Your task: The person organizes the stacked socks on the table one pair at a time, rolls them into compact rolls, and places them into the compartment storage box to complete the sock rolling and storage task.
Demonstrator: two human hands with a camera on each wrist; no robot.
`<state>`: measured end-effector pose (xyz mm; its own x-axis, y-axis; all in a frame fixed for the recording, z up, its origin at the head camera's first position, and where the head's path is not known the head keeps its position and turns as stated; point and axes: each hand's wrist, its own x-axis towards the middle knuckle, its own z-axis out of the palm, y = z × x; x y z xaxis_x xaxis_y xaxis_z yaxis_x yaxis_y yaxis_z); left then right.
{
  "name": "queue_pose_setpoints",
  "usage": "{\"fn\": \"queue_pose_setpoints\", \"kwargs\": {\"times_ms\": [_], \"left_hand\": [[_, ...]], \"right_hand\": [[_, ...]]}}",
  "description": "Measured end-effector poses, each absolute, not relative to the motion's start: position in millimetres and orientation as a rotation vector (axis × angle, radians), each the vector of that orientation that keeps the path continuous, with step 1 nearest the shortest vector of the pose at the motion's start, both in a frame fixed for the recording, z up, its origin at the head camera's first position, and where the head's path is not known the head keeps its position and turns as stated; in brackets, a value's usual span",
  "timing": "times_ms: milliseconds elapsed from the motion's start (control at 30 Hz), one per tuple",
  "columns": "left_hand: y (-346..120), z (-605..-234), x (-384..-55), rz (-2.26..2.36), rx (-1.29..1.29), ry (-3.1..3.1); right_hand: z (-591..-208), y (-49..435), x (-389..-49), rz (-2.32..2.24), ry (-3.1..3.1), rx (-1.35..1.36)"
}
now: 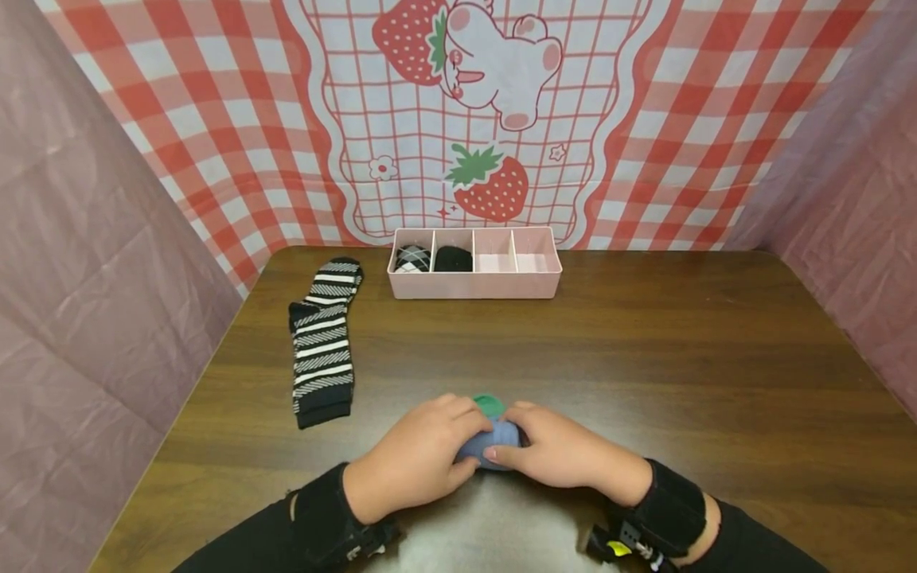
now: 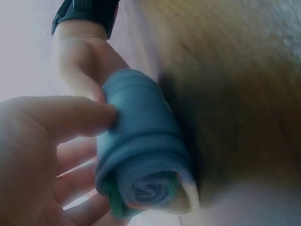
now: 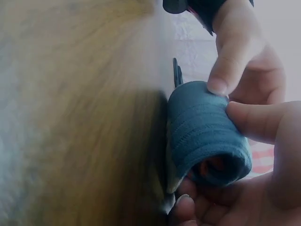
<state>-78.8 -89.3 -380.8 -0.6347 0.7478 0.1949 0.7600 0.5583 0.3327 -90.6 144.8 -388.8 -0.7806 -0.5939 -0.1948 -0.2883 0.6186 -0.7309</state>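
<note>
A blue sock with a green part is rolled into a thick bundle near the front of the table. My left hand grips its left side, thumb on the near face. From the right, my right hand holds the other side, its thumb pressed on the blue fabric. In the left wrist view the roll shows a spiral end with green and pale edges. The right wrist view shows the roll's other end, hollow, with some orange inside. The roll lies on or very close to the tabletop.
A black-and-white striped sock lies flat at the left of the wooden table. At the back, a pink divided box holds an argyle sock and a black sock in its two left compartments. A checked cloth hangs behind.
</note>
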Motion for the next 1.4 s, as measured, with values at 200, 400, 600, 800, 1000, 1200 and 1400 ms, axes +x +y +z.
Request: {"fn": "queue_pose_setpoints", "kwargs": {"times_ms": [200, 400, 600, 800, 1000, 1200, 1400], "left_hand": [[-90, -386, -85, -0.674, -1.303, -2.772], [-90, -387, -89, -0.711, -1.235, -2.866], [-90, -387, -90, -0.750, -1.168, -2.933], [-91, -389, -92, -0.831, -1.087, -2.959], [-92, -389, -95, -0.910, -0.964, -3.032], [-93, -391, -97, -1.064, -0.829, -3.066], [-93, -392, -94, -1.146, -0.797, -3.075]], "right_hand": [[-388, 144, -90, -1.067, 2.402, -0.622], [-392, 143, -89, -1.011, 2.508, -0.647], [-393, 141, -87, -0.965, 2.585, -0.704], [-393, 141, -87, -0.939, 2.629, -0.708], [-392, 138, -84, -0.873, 2.716, -0.594], [-386, 137, -82, -0.777, 2.807, -0.432], [-385, 136, -81, -0.692, 2.845, -0.484]]}}
